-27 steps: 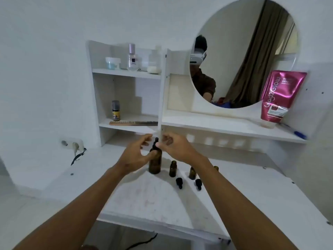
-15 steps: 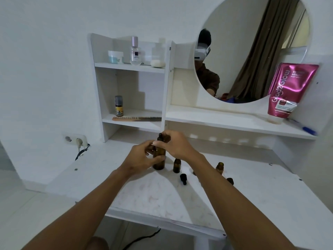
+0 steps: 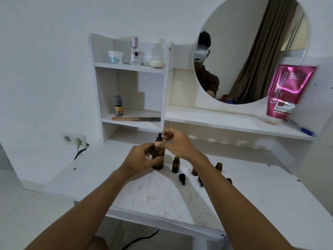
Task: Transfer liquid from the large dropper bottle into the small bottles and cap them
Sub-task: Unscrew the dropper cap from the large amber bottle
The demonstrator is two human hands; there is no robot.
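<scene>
The large amber dropper bottle (image 3: pixel 159 159) stands upright on the white tabletop (image 3: pixel 162 199). My left hand (image 3: pixel 141 158) wraps around its body from the left. My right hand (image 3: pixel 177 144) pinches the black dropper cap (image 3: pixel 159 138) at its collar, and the rubber bulb shows above my fingers. An open small amber bottle (image 3: pixel 175 165) stands just to the right. A second small bottle (image 3: pixel 218 167) is farther right, and a third (image 3: pixel 194 171) is half hidden behind my right forearm. Loose black caps (image 3: pixel 182 178) lie in front of them.
A white shelf unit (image 3: pixel 131 66) behind holds jars, a small spray bottle (image 3: pixel 118 105) and a comb (image 3: pixel 136 118). A round mirror (image 3: pixel 252 51) and a pink tube (image 3: pixel 286 92) are at the right. A wall socket with a cable (image 3: pixel 77 141) is at the left.
My right hand has slid off the top of the dropper cap to its side, so the bulb now shows. My left hand keeps its hold on the bottle.
</scene>
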